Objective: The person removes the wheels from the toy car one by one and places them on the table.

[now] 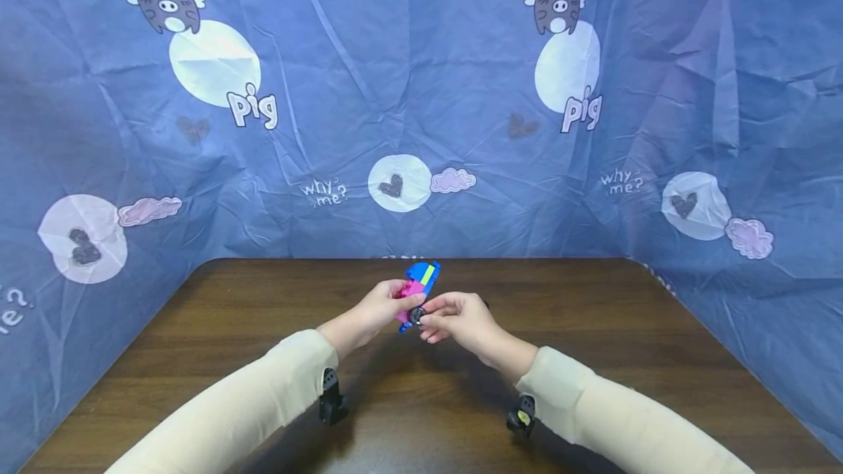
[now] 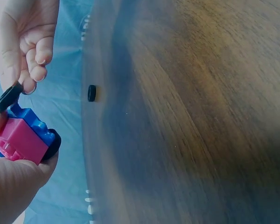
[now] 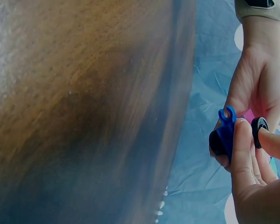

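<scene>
The left hand (image 1: pixel 378 307) is gripping a pink-and-blue plastic brick toy (image 1: pixel 413 289) above the brown wooden desk (image 1: pixel 197 371); at its side, a round black wheel (image 1: pixel 417 315) is being pinched by the right hand (image 1: pixel 462 319). Fitting it well is probably requiring a braced toy and square pressure.

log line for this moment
left hand: holds pink-and-blue toy | right hand: pinches black wheel | loose wheel: on table

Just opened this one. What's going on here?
A person's left hand grips a pink-and-blue toy while the right hand pinches a black wheel at its side. Whether that is fully fitted, I can't tell. A loose wheel sits on the table.
</scene>
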Demonstrator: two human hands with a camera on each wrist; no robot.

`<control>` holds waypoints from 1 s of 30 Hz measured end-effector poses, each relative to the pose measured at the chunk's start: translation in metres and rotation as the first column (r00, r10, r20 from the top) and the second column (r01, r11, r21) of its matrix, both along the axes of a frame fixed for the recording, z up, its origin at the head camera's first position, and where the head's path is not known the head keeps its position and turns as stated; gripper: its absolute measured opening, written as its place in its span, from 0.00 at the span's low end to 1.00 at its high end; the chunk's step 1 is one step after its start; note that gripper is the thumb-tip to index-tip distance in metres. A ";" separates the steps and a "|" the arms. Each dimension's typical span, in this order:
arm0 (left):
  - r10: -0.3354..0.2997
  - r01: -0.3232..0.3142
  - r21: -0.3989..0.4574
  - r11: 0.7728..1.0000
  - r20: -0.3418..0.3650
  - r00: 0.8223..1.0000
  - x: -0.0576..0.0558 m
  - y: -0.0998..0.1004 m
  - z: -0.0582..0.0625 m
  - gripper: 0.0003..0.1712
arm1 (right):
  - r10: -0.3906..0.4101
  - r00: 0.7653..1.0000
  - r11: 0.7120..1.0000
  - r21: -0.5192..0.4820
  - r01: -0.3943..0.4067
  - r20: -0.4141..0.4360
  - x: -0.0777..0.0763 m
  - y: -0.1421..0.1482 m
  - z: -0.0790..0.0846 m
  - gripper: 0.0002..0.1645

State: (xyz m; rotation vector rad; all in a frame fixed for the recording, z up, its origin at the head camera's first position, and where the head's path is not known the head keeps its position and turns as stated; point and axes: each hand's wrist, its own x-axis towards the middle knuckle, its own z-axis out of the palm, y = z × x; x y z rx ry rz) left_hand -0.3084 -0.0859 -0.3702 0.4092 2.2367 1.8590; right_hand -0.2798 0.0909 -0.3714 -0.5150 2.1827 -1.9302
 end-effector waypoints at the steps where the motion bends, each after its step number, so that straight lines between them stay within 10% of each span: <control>1: 0.005 -0.005 -0.009 1.000 -0.006 1.000 0.000 -0.001 0.000 0.17 | 0.000 1.000 1.000 -0.003 0.000 -0.004 0.000 0.001 0.000 0.16; 30: 0.056 -0.057 -0.094 0.994 -0.008 0.998 0.008 -0.009 -0.004 0.22 | -0.164 0.985 0.985 -0.054 0.167 0.053 -0.012 0.038 -0.003 0.14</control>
